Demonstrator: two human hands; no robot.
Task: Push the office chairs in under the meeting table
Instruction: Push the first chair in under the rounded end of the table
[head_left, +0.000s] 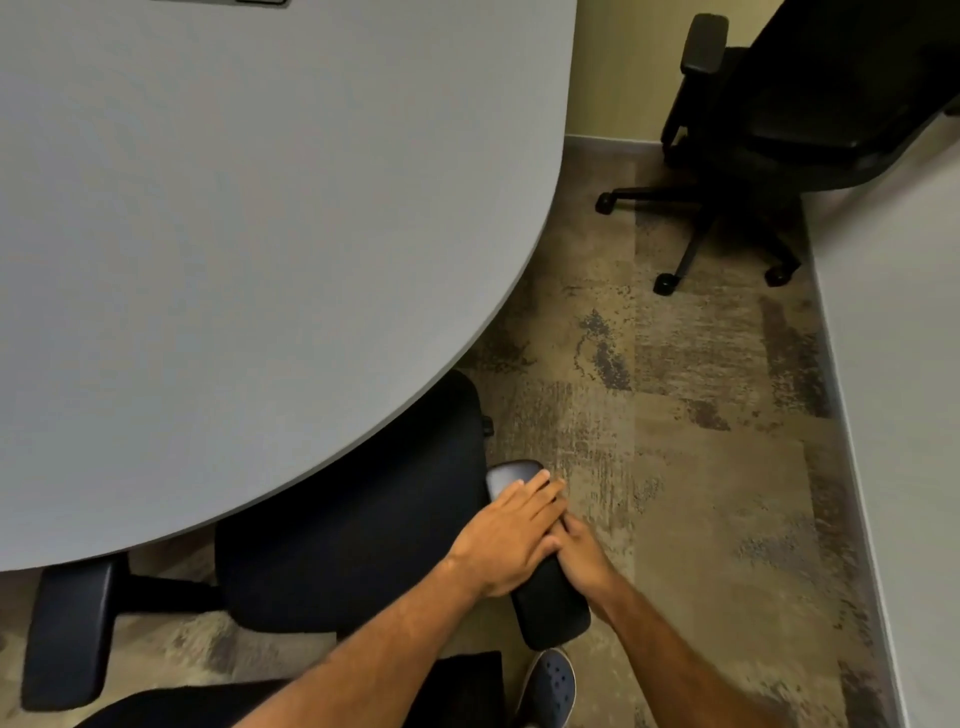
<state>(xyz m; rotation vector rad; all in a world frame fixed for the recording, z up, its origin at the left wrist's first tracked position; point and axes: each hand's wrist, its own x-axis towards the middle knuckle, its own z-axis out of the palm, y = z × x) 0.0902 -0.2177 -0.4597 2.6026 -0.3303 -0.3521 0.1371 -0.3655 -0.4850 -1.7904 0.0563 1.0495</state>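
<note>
A black office chair (343, 540) stands right below me, its seat partly tucked under the curved edge of the grey meeting table (249, 234). Both hands rest on its right armrest (550, 608). My left hand (509, 535) lies flat on top of the pad, fingers stretched forward. My right hand (582, 556) grips the pad's outer side, partly hidden under the left. The chair's left armrest (67, 634) sticks out beneath the table edge. A second black office chair (769, 124) stands apart from the table at the far right corner.
Patterned brown carpet (675, 415) fills the strip between the table and a pale wall or counter (904, 364) on the right. My shoe (550, 686) shows beside the chair's back. The far chair's wheeled base (691, 239) spreads over the carpet.
</note>
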